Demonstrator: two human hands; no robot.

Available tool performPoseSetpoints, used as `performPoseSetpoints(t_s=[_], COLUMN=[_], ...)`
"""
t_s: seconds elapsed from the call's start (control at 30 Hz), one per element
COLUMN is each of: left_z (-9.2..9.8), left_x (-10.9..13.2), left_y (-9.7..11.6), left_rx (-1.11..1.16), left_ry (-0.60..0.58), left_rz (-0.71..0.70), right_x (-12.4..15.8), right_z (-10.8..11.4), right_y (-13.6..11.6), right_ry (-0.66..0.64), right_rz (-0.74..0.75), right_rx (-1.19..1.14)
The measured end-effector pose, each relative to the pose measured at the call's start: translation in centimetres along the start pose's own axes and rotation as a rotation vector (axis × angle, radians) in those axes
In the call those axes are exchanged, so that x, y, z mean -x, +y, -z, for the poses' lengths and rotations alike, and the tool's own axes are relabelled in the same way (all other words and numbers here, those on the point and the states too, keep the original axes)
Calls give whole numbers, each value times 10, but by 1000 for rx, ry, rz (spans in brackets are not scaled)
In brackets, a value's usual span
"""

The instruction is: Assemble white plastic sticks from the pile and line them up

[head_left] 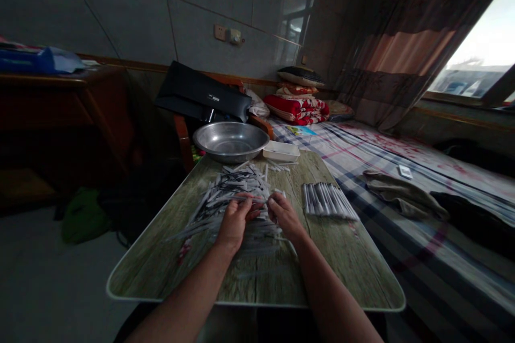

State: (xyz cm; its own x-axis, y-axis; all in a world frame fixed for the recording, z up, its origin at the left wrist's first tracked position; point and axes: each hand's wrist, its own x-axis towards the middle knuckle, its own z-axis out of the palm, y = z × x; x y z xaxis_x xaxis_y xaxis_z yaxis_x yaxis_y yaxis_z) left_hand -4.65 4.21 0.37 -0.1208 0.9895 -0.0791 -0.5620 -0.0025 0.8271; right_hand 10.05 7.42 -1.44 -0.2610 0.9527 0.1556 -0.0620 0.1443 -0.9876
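My left hand (235, 220) is over the front of a loose pile of thin pale tubes and dark slim sticks (237, 182), which look like pen parts. Its thumb and fingers close on a thin pale tube, partly hidden and blurred. Just to its right, my right hand (284, 215) is pinched, its fingertips facing the left hand's; what they hold is too small to make out. More clear tubes (253, 249) lie blurred beneath and in front of both hands. Farther right, a neat row of pen-like tubes with dark ends (328, 201) lies side by side.
At the wooden-patterned table's (169, 278) far end stand a wide metal basin (231, 139) and a shallow white tray (281, 151). A black case (205, 91) rests on a chair behind. The bed (346, 155) with checked bedding adjoins the right; a brown desk (100, 86) stands left.
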Motion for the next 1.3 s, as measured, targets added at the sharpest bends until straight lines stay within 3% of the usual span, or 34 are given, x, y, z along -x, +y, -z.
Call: performPoseSetpoints(t_s=[0.43, 0.53, 0.63, 0.7, 0.9, 1.1, 1.3], left_z=[-1, 0, 0, 0, -1, 0, 1], left_x=[1, 0, -1, 0, 3, 4, 2], left_y=[2, 2, 3, 3, 2, 3, -1], left_rx=[-22, -9, 21, 25, -5, -20, -55], left_ry=[-24, 29, 64, 64, -1, -82, -134], left_rz=[-31, -51, -61, -62, -39, 32, 81], right_x=[-1, -3, -7, -10, -12, -9, -5], right_z=[1, 12, 28, 37, 44, 41, 41], right_y=[-1, -1, 2, 7, 22, 23, 12], right_ry=[74, 317, 604, 677, 515, 371, 400], right_rz=[-48, 44, 101, 92, -107, -150, -222], right_rx=[47, 163, 418, 580, 1001, 1205, 1281])
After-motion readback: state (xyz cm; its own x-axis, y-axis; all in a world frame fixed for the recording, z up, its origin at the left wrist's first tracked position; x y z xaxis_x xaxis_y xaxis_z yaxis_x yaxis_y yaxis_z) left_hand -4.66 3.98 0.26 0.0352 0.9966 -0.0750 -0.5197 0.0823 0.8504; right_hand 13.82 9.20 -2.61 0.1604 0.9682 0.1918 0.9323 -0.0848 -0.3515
